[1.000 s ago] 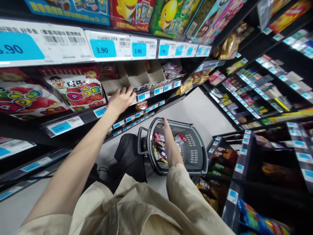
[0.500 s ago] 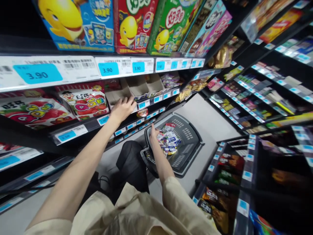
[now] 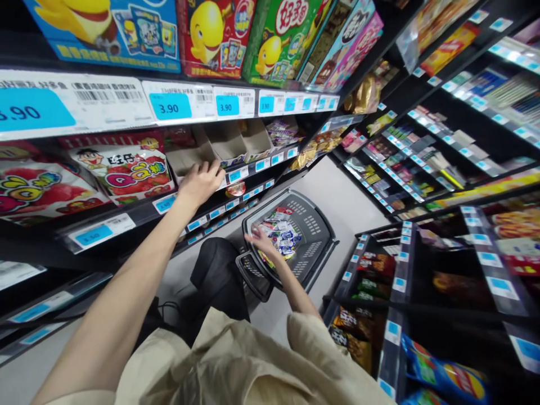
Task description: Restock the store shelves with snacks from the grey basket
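Observation:
My left hand is at the front of an open cardboard box on the shelf, its fingers bent over the box's front edge. Beside it stand similar open boxes and, to the left, red-and-white QQ gummy bags. Lower down, my right hand is over a dark grey plastic basket on the floor. Its fingers are apart and slightly blurred, and I see nothing in them. Small colourful wrapped packets lie in a heap in the basket, just beyond that hand.
Large snack boxes stand on the shelf above, behind a price-label strip. More stocked shelves line the right side. My dark-trousered knee is close to the basket, on the pale floor.
My right hand has shifted from the basket's near rim to over its inside, and its fingers have spread. My left hand stays on the box. The view has moved slightly.

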The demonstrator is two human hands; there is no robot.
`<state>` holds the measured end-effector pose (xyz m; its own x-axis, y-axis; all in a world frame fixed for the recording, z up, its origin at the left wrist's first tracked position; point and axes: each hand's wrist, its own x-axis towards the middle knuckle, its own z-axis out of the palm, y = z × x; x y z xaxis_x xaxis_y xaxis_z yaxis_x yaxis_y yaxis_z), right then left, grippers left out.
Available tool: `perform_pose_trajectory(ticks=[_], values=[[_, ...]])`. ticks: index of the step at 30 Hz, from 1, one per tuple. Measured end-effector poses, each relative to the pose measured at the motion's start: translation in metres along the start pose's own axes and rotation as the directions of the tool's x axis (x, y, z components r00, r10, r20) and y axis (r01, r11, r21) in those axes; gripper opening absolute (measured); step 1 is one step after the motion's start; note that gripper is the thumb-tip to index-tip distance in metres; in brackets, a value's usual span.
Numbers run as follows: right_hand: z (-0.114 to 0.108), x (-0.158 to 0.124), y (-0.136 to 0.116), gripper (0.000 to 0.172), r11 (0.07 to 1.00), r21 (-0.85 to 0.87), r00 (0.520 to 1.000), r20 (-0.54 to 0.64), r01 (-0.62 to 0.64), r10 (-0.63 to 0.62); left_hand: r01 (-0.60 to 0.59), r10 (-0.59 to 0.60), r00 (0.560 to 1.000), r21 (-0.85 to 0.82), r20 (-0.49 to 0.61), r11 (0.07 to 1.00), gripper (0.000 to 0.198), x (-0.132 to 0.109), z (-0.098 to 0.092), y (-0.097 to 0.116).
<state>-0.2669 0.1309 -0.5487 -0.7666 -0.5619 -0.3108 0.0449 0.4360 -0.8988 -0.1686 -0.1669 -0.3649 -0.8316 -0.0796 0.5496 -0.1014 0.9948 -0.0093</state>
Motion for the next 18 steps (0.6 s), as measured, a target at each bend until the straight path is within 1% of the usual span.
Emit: perform_pose_trajectory(ticks=[1,2,3,4,6,7,8,9,12,14,16,18], values=[[-0.009,-0.022,0.006,0.104,0.994,-0.11,0.993,0.117,0.018,-0.006,-0.002,0.002,1.0,0.0,0.001,1.0,0.041,0.0,0.001,0.0],[-0.017,-0.044,0.012,0.109,0.97,-0.238,0.981,0.195,0.038,0.009,-0.004,0.004,1.0,0.0,-0.001,1.0,0.041,0.0,0.002,0.0],[-0.022,-0.063,0.015,0.105,0.923,-0.382,0.972,0.228,0.042,0.051,-0.006,0.006,1.0,0.001,-0.004,1.0,0.042,0.0,0.003,0.0],[-0.024,-0.079,0.017,0.095,0.854,-0.519,0.975,0.202,0.029,0.089,-0.007,0.007,1.0,0.002,-0.01,1.0,0.042,-0.001,0.004,-0.001],[-0.02,-0.1,0.014,0.065,0.687,-0.726,0.988,0.074,-0.039,0.134,-0.005,0.005,1.0,0.008,-0.022,1.0,0.042,-0.001,0.004,-0.001],[-0.014,-0.105,0.011,0.052,0.617,-0.784,0.991,0.014,-0.073,0.135,-0.008,0.008,1.0,0.015,-0.025,1.0,0.042,-0.001,0.004,-0.001],[-0.007,-0.107,0.006,0.043,0.566,-0.819,0.991,-0.025,-0.095,0.13,-0.013,0.014,1.0,0.023,-0.028,1.0,0.042,-0.001,0.004,-0.001],[0.001,-0.107,0.001,0.038,0.535,-0.839,0.991,-0.038,-0.101,0.128,-0.018,0.019,0.999,0.032,-0.032,0.999,0.043,-0.001,0.004,-0.001],[0.023,-0.1,-0.014,0.032,0.511,-0.855,0.993,-0.028,-0.083,0.115,-0.027,0.028,0.999,0.027,-0.038,0.999,0.044,-0.001,0.003,-0.001],[0.037,-0.099,-0.019,0.03,0.514,-0.855,0.994,-0.023,-0.074,0.105,-0.014,0.013,0.999,-0.016,-0.037,1.0,0.045,-0.001,0.002,0.0],[0.047,-0.102,-0.02,0.03,0.539,-0.839,0.995,-0.023,-0.069,0.092,0.008,-0.011,0.999,-0.073,-0.032,0.997,0.044,0.0,0.002,0.001],[0.054,-0.106,-0.016,0.031,0.593,-0.803,0.997,-0.008,-0.049,0.071,0.028,-0.031,0.999,-0.111,-0.022,0.993,0.043,0.0,0.002,0.001]])
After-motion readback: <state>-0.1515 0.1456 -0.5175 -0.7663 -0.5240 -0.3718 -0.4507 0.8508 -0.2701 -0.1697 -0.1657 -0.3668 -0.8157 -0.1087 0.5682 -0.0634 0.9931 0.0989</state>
